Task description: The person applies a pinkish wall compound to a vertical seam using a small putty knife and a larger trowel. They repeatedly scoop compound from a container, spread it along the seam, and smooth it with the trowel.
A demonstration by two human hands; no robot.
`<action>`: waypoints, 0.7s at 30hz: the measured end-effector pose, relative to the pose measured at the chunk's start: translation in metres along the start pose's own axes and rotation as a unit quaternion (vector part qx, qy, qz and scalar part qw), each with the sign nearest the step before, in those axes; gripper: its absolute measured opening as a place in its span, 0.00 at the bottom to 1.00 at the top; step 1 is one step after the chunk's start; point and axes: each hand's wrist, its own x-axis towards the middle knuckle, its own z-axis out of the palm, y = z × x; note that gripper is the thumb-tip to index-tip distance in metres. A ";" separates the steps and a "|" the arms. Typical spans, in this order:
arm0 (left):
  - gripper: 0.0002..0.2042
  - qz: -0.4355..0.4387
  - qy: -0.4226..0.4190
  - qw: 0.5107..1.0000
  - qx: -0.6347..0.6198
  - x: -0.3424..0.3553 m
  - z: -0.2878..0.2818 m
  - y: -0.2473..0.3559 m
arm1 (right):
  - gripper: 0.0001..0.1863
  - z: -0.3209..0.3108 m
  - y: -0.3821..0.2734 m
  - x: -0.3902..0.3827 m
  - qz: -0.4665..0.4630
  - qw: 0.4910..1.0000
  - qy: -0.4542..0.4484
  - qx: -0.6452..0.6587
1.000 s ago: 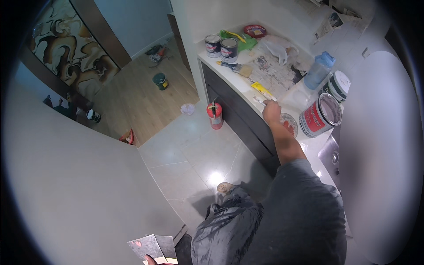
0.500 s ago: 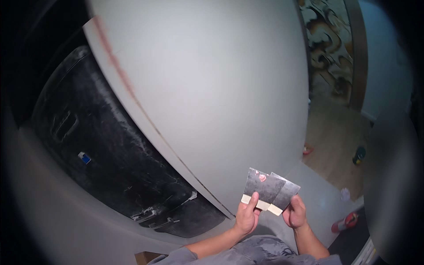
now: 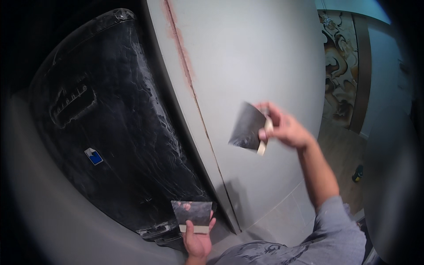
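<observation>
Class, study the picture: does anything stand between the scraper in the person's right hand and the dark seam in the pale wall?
Nothing visible does: only pale wall shows between the scraper in the right hand and the seam. The left hand holds a second scraper lower, left of the seam.

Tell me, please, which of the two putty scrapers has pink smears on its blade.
The left-hand putty scraper, held in the left hand: pink smears show near its top edge. The right hand's scraper shows none on its visible face.
</observation>
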 end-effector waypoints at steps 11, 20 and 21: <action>0.27 0.026 0.079 0.996 -0.032 0.002 -0.064 0.001 | 0.34 -0.030 -0.189 0.322 -0.329 0.912 0.015 -0.246; 0.25 0.009 0.134 0.988 -0.072 0.037 -0.062 -0.012 | 0.27 -0.013 -0.184 0.341 -0.345 0.847 -0.105 -0.391; 0.25 -0.011 0.147 0.986 -0.083 0.041 -0.059 -0.014 | 0.26 -0.008 -0.171 0.335 -0.362 0.843 -0.122 -0.379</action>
